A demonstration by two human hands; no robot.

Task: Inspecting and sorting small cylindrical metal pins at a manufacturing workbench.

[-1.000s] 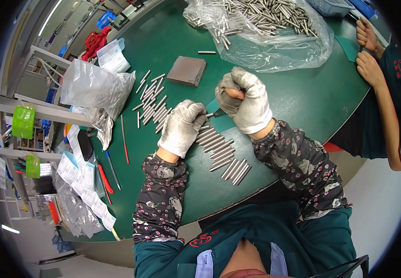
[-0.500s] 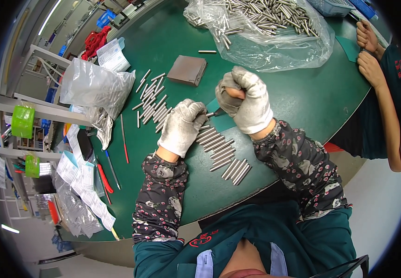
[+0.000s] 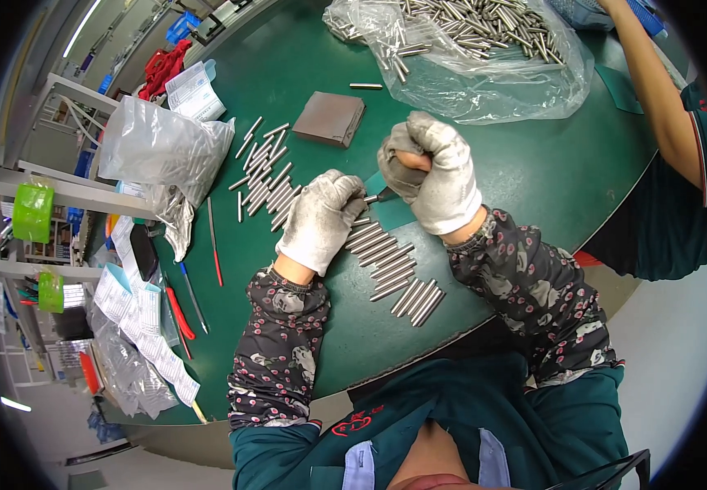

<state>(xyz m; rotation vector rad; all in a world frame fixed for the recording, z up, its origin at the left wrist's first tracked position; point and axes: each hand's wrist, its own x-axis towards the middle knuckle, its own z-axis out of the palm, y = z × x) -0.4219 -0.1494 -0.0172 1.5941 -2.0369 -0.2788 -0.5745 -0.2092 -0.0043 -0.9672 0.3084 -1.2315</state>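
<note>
My left hand (image 3: 321,219), in a pale work glove, is closed around a short metal pin (image 3: 371,198) whose end sticks out at the fingertips. Opposite it, my right hand (image 3: 435,173) makes a gloved fist around a thin dark tool (image 3: 384,194). The tool's tip meets or nearly meets the pin's end; its handle is hidden in the fist. Below the hands lies a row of similar pins (image 3: 386,265), with a smaller group (image 3: 419,302) at its near end. More loose pins (image 3: 264,175) lie scattered left of my left hand.
A brown block (image 3: 329,118) rests beyond my hands. Farther back, a clear plastic bag (image 3: 525,98) holds a heap of metal pins. Red-handled tools (image 3: 178,310), papers (image 3: 137,318) and a filled plastic bag (image 3: 166,151) line the left edge. A co-worker's arm (image 3: 655,90) reaches along the right.
The co-worker's arm has stretched toward the blue baskets at the far right, its hands no longer together. My two hands have barely moved and keep their grips.
</note>
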